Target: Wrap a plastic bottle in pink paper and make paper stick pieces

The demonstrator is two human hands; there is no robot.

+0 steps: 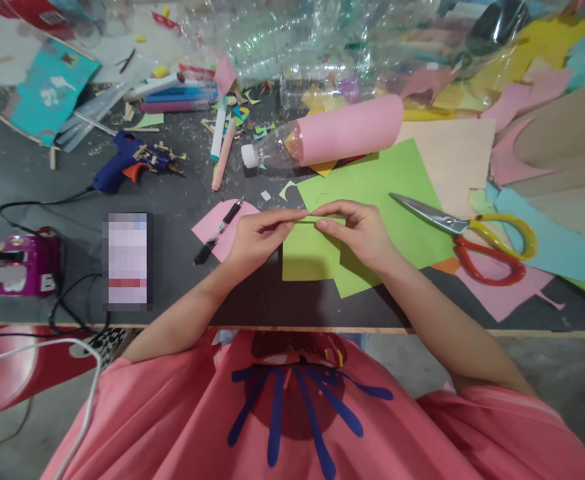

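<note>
My left hand [257,235] and my right hand [363,230] meet over the desk, fingers and thumbs closed on a small piece of green paper [310,219]. It shows almost edge-on, partly covered by my fingers. Beneath them lie green paper sheets [397,220]. A black pen [219,230] rests on a pink paper piece [239,212] beside my left hand. Right of my right hand are scissors [459,230] with yellow and red handles, blades apart. Beyond my hands, a clear plastic bottle [272,147] with a white cap lies on its side, wrapped in pink paper [349,130].
A blue glue gun [122,160] with a black cord lies at left, near a phone [128,259] and a purple box [29,263]. Markers [177,105] and paper scraps lie farther back. Clear plastic bottles [322,40] crowd the far side; coloured paper [552,227] covers the right.
</note>
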